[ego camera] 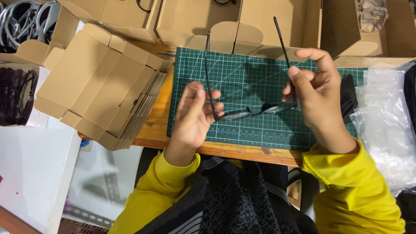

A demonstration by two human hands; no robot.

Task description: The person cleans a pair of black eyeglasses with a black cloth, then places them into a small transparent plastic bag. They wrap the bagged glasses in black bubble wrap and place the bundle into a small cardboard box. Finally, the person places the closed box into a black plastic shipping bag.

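Item: one pair of black glasses (255, 110), both temples unfolded and pointing away from you, held just above the green cutting mat (242, 73) on the wooden counter (225, 149). Your left hand (195, 115) has its grip closed on the left hinge corner, fingers curled around the temple's base; your right hand (314, 93) pinches the right temple near its hinge between thumb and fingers, so both grips are grasping the frame. Surroundings: a stack of flat cardboard boxes (104, 86) to the left, open cartons (195, 17) beyond the mat, clear plastic bags (385, 125) to the right, a dark cloth (349, 97) just behind your right hand. Handling note: keep your fingertips on the frame and hinges, off the lenses; support both corners evenly so the front does not twist; move each temple by its base, not its thin tip.
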